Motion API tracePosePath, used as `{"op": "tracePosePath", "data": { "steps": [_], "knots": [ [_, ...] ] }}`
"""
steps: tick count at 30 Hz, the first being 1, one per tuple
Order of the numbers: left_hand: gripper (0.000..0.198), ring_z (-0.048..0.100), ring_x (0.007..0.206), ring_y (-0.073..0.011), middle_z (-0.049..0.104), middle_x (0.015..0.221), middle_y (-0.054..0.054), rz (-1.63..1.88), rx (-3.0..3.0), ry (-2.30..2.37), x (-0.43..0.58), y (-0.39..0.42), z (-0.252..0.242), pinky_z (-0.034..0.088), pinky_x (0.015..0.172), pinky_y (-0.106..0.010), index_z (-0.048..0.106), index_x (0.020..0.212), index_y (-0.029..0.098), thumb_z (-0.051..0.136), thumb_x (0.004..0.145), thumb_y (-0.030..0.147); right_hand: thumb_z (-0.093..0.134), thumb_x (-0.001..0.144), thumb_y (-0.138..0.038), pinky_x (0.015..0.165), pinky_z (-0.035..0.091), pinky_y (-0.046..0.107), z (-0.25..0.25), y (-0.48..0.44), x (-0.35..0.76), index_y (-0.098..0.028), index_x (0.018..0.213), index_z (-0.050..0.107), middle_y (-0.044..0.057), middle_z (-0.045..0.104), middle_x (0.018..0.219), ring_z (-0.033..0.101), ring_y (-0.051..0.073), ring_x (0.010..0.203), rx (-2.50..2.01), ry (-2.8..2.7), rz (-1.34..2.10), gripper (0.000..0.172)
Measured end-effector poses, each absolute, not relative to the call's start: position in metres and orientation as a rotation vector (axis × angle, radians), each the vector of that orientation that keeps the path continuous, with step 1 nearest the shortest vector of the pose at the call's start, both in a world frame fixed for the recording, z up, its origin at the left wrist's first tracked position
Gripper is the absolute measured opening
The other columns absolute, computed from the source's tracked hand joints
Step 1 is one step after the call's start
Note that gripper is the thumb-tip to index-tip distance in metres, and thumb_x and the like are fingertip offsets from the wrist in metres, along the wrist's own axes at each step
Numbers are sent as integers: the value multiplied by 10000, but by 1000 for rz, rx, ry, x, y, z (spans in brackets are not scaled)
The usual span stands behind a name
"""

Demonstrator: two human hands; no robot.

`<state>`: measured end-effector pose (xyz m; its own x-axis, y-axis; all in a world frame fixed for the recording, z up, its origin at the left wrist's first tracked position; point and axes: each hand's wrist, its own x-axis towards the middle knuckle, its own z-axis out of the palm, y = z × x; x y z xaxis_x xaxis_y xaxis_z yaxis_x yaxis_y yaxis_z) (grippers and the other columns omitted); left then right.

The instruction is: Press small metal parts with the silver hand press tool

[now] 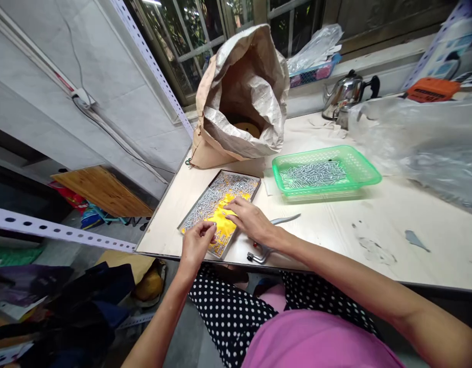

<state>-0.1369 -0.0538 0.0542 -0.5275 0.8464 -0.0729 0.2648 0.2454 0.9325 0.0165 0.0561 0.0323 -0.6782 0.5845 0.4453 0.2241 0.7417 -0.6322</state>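
In the head view, slender silvery pieces [211, 198] lay around a yellow patch [222, 223] in the tray [231, 239], beneath our left hand [196, 241] and right hand [256, 221]. The left's fingertips [208, 225] pressed together, contents too small to tell; the right covered one edge, its grip unclear.

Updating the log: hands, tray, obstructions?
Left hand pinched, contents unclear; right hand over yellow patch. Metal pieces spread in tray. Grey-handled tool beside tray, partly hidden behind right hand and wrist.
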Motion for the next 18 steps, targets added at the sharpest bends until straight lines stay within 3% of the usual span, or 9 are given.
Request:
{"op": "tracePosePath", "data": {
  "steps": [4,9,14,18],
  "knots": [
    [306,584,504,-104,656,684,1,1071,1001,1788,-103,-62,43,498,475,-213,689,847,127,748,657,359,511,962,-218,787,472,333,19,37,80,-160,1003,662,74,617,919,577,196,875,-682,-2462,560,167],
    [230,509,418,-83,583,547,34,840,971,1779,-81,-50,18,402,383,-176,679,811,123,694,697,322,644,881,-242,731,444,348,-20,7,140,-165,1007,648,82,607,932,554,232,865,-917,-2600,453,148],
    [212,349,325,-35,489,434,71,661,942,1774,-77,-34,11,228,330,-158,663,725,119,691,712,329,588,911,-191,722,417,331,-39,-2,155,-170,934,635,66,612,893,546,211,823,-990,-2564,450,56],
    [279,334,324,-35,464,400,72,595,879,1752,-75,-32,11,210,333,-166,634,654,129,741,669,386,573,920,-191,714,394,323,-39,2,156,-182,851,614,59,610,860,530,203,798,-993,-2543,431,81]
  ]
}}
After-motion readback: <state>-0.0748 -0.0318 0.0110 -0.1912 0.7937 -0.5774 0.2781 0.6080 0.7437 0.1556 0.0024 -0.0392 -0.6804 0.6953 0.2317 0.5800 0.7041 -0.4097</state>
